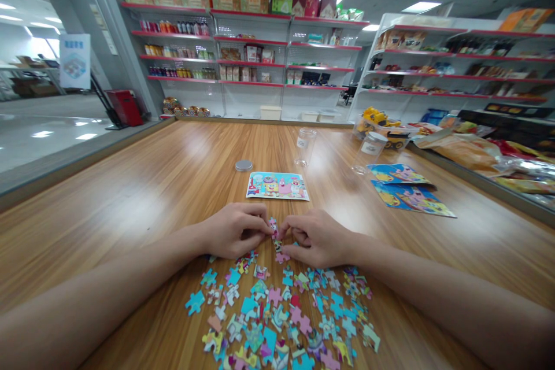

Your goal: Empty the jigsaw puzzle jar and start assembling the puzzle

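Between my hands lies a short strip of puzzle pieces (278,246), mostly pink, on the wooden table (165,185). My left hand (237,230) is closed, thumb and index finger pinching the strip's upper left side. From the other side my right hand (318,238) grips it too, index finger near the top and thumb at the lower end. Fingertips hide part of the strip. Loose puzzle pieces (274,296) in blue, pink, yellow and white spread in a heap nearer to me. Just beyond my hands a picture card (278,186) with cartoon figures lies flat.
A round metal lid (243,166) lies behind the card on the left. Two transparent jars (306,147) stand farther back, one with a lid (376,137). At right are blue cartoon sheets (411,196) and a tub of yellow toys (377,118). Stocked shelves (251,40) line the back.
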{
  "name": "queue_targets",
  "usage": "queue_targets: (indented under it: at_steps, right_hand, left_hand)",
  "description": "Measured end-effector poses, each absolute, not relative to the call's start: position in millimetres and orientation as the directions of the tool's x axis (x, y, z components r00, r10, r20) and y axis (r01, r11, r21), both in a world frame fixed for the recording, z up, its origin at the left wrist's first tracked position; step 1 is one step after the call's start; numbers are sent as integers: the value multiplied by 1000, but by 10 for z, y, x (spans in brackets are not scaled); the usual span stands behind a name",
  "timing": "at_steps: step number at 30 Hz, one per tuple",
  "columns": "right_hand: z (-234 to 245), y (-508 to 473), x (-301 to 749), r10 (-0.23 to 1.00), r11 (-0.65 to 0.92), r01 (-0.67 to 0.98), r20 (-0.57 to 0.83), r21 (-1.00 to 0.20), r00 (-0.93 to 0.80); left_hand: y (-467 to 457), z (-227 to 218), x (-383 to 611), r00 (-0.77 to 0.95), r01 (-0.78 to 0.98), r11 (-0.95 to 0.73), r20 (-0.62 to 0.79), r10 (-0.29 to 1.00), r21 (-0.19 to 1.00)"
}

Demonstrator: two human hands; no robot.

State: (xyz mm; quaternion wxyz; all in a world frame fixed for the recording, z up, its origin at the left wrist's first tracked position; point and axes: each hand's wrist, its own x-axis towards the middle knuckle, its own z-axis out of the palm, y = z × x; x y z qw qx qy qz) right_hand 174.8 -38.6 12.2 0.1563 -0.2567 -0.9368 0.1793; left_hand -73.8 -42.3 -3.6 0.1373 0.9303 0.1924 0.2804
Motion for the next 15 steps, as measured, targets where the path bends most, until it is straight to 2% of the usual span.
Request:
queue_targets:
  at_steps: [9,15]
  right_hand:
    - [121,-391,1744,548,801,443,199,-402,-812]
    - [136,-398,1754,508,820,385,230,-422,-830]
  left_hand:
    - [-457,1,-747,811,275,-922,449,374,272]
    - [-447,-2,-750,807,285,-916,446,388,282]
